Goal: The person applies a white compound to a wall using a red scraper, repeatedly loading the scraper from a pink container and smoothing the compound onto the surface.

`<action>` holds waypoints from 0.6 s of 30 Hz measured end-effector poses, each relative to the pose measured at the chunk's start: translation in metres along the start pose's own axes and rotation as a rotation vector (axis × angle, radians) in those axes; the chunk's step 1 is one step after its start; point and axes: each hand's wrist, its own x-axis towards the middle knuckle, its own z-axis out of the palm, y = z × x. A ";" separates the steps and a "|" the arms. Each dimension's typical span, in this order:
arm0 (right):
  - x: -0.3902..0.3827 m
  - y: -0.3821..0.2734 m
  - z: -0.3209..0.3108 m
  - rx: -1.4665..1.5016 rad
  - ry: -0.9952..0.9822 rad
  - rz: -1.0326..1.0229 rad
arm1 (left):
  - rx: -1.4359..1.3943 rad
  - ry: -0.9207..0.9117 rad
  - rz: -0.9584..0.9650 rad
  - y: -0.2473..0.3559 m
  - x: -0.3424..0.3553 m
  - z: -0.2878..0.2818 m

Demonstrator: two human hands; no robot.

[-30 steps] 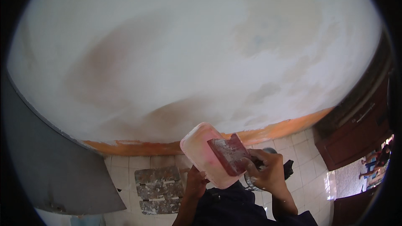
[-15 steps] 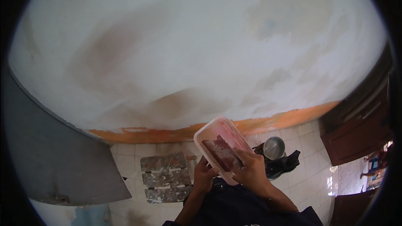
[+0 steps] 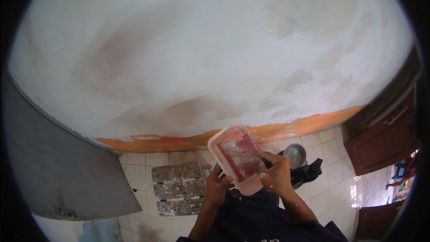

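Note:
A pale pink rectangular tray [image 3: 222, 140] smeared with white and pink paste is held tilted in front of me. My left hand [image 3: 218, 189] grips its lower left edge from beneath. My right hand [image 3: 276, 174] holds a flat reddish scraper blade [image 3: 242, 152] pressed against the inside of the tray. Both hands are flecked with white paste. Ahead stands a patchy white plastered wall [image 3: 215, 49] with an orange band [image 3: 286, 127] along its base.
A paint-stained slatted wooden stool [image 3: 178, 189] stands on the white tiled floor below left. A metal pot [image 3: 295, 153] on dark cloth sits at the right. A grey panel [image 3: 58, 166] leans at left; a brown wooden door [image 3: 385, 139] at right.
The tray has come lower and tilted so its inside faces me. My right hand with the scraper has moved onto the tray. The metal pot has come into view.

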 end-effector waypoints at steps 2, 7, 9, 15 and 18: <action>0.003 0.003 -0.005 0.109 0.017 0.068 | -0.005 0.016 -0.009 -0.001 0.001 -0.004; 0.012 0.004 -0.023 0.458 0.057 0.283 | -0.017 0.040 -0.049 -0.002 0.005 -0.008; 0.012 0.012 -0.030 0.557 0.065 0.321 | -0.042 0.024 -0.067 -0.003 0.004 -0.012; 0.009 0.004 -0.036 0.720 0.043 0.305 | -0.079 -0.021 -0.095 0.012 -0.003 -0.009; 0.005 -0.001 -0.031 0.760 0.072 0.284 | -0.052 -0.006 -0.141 0.022 -0.009 -0.011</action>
